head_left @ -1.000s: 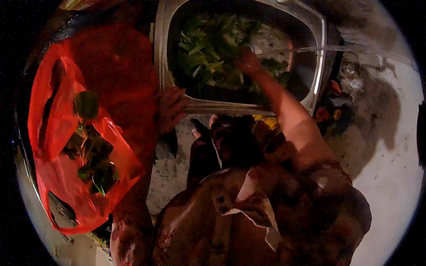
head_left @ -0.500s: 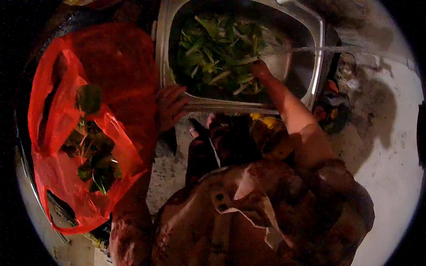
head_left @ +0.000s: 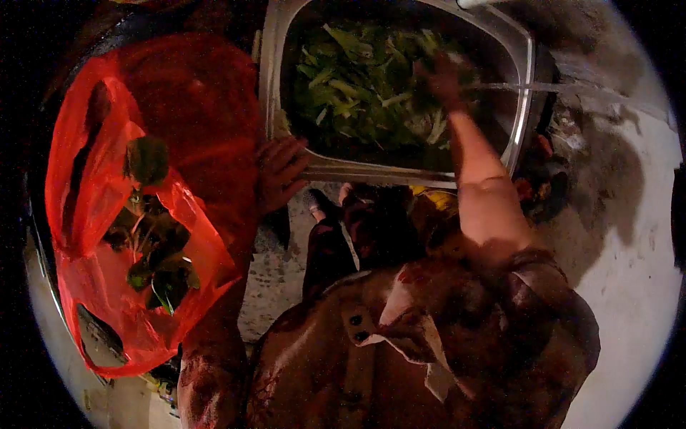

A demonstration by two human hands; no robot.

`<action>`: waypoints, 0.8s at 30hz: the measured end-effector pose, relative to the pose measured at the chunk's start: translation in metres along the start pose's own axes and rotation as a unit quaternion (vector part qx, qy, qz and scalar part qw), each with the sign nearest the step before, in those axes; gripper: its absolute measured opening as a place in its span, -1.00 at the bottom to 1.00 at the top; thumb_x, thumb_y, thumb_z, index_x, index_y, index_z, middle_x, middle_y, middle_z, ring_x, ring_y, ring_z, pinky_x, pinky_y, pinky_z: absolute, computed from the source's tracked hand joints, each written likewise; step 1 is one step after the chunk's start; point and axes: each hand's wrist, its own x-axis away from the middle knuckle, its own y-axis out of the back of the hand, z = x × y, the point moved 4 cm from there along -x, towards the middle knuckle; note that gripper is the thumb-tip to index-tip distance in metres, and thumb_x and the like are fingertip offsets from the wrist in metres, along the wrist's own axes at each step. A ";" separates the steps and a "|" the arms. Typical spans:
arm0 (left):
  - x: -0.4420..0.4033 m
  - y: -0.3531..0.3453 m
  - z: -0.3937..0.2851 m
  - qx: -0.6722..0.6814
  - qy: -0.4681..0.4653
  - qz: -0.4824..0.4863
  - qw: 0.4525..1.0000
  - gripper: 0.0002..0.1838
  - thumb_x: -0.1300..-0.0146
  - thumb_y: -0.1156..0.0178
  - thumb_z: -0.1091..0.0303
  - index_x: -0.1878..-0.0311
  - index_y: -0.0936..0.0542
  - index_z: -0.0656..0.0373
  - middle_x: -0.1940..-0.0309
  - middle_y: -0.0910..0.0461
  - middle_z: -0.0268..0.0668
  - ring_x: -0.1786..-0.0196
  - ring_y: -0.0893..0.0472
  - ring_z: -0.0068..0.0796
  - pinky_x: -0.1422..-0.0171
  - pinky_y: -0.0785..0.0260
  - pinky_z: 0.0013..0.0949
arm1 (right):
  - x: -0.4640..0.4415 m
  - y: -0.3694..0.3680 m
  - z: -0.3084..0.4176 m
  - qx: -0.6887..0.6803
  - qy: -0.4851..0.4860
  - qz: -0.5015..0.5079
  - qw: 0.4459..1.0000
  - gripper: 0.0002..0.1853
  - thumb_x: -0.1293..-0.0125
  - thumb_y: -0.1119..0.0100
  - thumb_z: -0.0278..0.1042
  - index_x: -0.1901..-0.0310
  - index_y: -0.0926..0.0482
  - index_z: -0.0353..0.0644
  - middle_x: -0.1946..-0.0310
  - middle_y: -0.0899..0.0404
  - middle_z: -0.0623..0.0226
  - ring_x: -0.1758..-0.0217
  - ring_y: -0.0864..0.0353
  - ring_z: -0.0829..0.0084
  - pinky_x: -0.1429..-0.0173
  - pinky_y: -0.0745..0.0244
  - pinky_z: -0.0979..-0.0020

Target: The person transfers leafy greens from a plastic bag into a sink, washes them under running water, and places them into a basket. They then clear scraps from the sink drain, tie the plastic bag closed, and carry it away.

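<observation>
Cut leafy greens [head_left: 357, 89] fill much of the metal sink [head_left: 386, 171] at the top of the head view. My right hand [head_left: 441, 79] is among the greens on their right side, its fingers smeared by motion, so what it holds cannot be made out. At the sink's front left corner, my left hand [head_left: 282, 168] rests by the rim with its fingers apart and nothing in them. A red plastic bag [head_left: 107, 286] lies beside my left arm, with dark leafy stems [head_left: 153, 243] showing in its opening.
A thin pale line, perhaps a stream of water [head_left: 514, 86], crosses the sink's right edge. Below the sink sit a yellow item [head_left: 437, 196] and a dark cluster [head_left: 539, 191] on the floor. The light is dim.
My right hand has moved up and to the right, away from the front of the greens. The sink appears slightly further right in view. My left hand stays at the rim.
</observation>
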 end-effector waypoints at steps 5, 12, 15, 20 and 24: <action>-0.012 0.002 -0.009 -0.021 0.002 0.005 1.000 -0.48 0.12 -0.40 0.24 0.00 -0.58 0.05 -0.24 -0.42 -0.22 -0.31 -0.35 -0.10 -0.36 -0.14 0.00 | 0.051 0.050 0.171 -0.068 0.159 0.357 0.918 -0.04 -0.05 -0.29 0.27 -0.43 -0.12 0.07 -0.43 -0.08 0.09 -0.49 -0.04 0.05 -0.46 -0.03 -0.03; -0.001 -0.004 0.000 -0.006 -0.028 -0.047 0.998 -0.44 0.18 -0.41 0.27 -0.01 -0.58 0.03 -0.22 -0.44 -0.23 -0.29 -0.37 -0.12 -0.35 -0.14 0.00 | 0.050 0.063 0.163 0.103 0.122 0.158 0.974 -0.05 0.02 -0.38 0.17 -0.41 -0.14 0.17 -0.44 -0.04 0.08 -0.39 -0.19 -0.06 -0.29 -0.26 -0.16; 0.001 0.008 -0.012 -0.024 -0.009 -0.041 0.999 -0.41 0.21 -0.42 0.30 -0.03 -0.57 0.04 -0.22 -0.44 -0.22 -0.28 -0.37 -0.12 -0.33 -0.16 0.00 | 0.022 0.050 0.094 0.001 -0.067 0.097 0.993 -0.20 -0.09 -0.29 0.15 -0.35 -0.25 0.08 -0.32 -0.22 -0.04 -0.22 -0.40 -0.08 -0.16 -0.42 -0.02; 0.002 0.007 -0.008 0.000 -0.018 -0.017 1.000 -0.41 0.16 -0.42 0.31 -0.06 -0.55 0.06 -0.24 -0.42 -0.21 -0.31 -0.35 -0.09 -0.33 -0.17 0.02 | 0.046 0.066 -0.032 0.014 -0.233 0.094 0.968 -0.26 -0.05 -0.34 0.12 -0.13 -0.41 -0.28 0.25 -0.64 -0.02 0.13 -0.64 0.02 0.07 -0.52 0.04; -0.005 0.009 -0.013 -0.013 -0.017 0.000 1.000 -0.44 0.11 -0.42 0.31 -0.06 -0.55 0.06 -0.26 -0.40 -0.19 -0.33 -0.33 -0.08 -0.35 -0.15 0.02 | 0.087 0.148 -0.014 -0.292 -0.397 0.095 0.865 -0.24 -0.02 -0.33 0.21 -0.15 -0.48 -0.17 -0.06 -0.56 0.12 -0.07 -0.55 0.15 -0.15 -0.44 0.21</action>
